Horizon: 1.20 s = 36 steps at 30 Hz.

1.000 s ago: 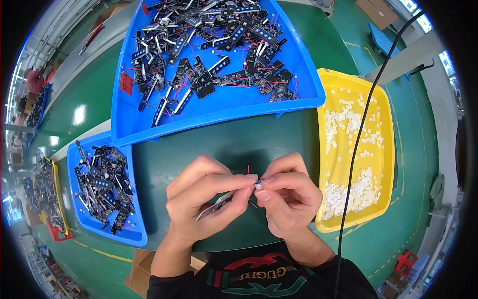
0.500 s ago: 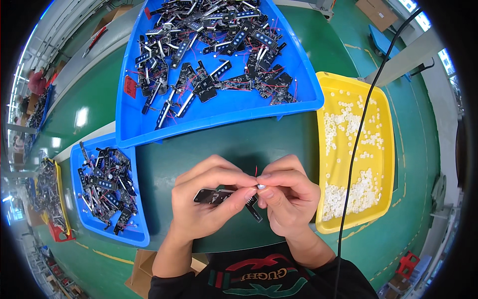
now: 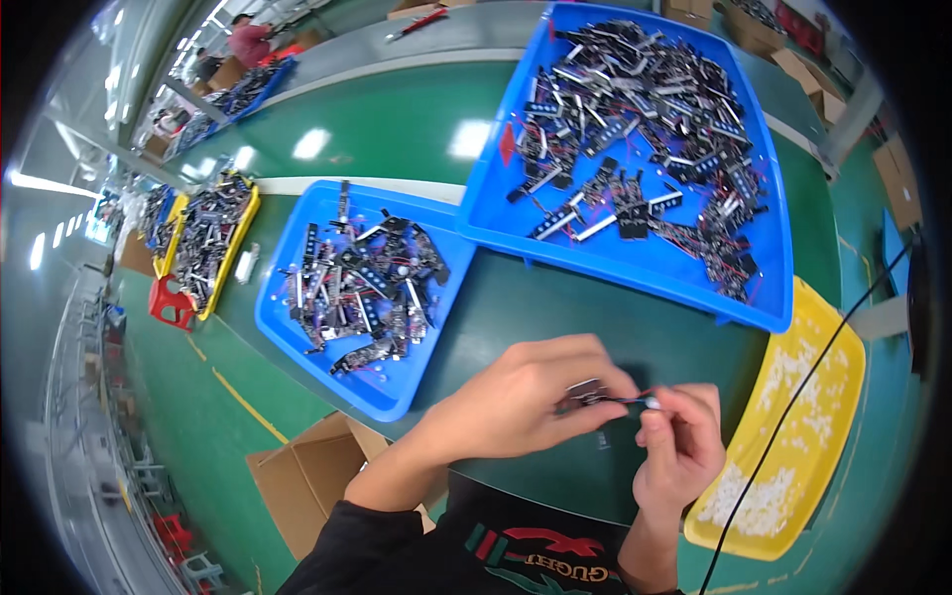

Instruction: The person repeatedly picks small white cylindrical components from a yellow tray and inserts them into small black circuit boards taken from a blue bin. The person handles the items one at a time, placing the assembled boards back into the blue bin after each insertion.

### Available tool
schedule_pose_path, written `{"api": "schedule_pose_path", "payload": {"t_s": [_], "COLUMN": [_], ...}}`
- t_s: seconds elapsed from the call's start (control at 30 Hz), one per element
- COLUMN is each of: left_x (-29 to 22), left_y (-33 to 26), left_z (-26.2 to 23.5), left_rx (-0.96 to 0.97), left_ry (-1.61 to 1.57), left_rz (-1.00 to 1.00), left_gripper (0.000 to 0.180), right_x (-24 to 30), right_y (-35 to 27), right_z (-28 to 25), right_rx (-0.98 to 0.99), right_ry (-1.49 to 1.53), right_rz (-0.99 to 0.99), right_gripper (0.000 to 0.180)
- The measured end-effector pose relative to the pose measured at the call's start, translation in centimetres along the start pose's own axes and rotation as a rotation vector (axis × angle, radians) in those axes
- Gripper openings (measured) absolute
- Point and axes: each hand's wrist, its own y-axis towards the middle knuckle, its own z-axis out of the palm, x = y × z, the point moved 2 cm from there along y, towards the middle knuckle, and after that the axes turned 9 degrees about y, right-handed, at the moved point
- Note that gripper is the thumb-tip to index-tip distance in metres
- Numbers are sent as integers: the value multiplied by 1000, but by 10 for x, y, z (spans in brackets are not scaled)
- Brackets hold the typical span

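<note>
Over the green table (image 3: pixel 506 322), my left hand (image 3: pixel 526 402) grips a small black circuit board (image 3: pixel 587 393), mostly hidden behind its fingers. Thin wires run from the board toward my right hand (image 3: pixel 681 448). Its thumb and forefinger are pinched on a small white round bead (image 3: pixel 652 403) at the wire end. Whether the wire passes through the bead is too small to tell. To the left of my hands, a small blue tray (image 3: pixel 329 382) holds a pile of similar boards with wires.
A large blue tray (image 3: pixel 635 281) at the back holds many more boards. White beads lie scattered in a yellow tray (image 3: pixel 811 476) on the right, with a black cable (image 3: pixel 773 426) hanging across it. An open carton (image 3: pixel 302 471) stands below the table's left edge.
The view has swung left, so trays and hands sit further right in the picture. My hands have drawn slightly apart, with wire showing between them, and the board is more hidden.
</note>
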Motion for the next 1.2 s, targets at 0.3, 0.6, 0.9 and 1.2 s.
{"api": "schedule_pose_path", "payload": {"t_s": [0.3,0.6,0.9,1.2], "left_x": [62,66,50,82], "left_y": [-32,-21,111,174], "left_z": [-183,-172,-40,-15], "left_rx": [-410,-201,-66,-34], "left_ry": [973,1236,970,829], "left_rz": [-520,-558,42,-163], "left_gripper": [31,50,28,21], "right_x": [88,48,24,24], "right_y": [-10,-18,-25,-26], "right_z": [-44,-119,-124,-113], "right_rx": [251,93,93,96], "right_ry": [-424,-1142,-973,-965], "right_rz": [63,284,305,197], "right_gripper": [15,35,25,21]}}
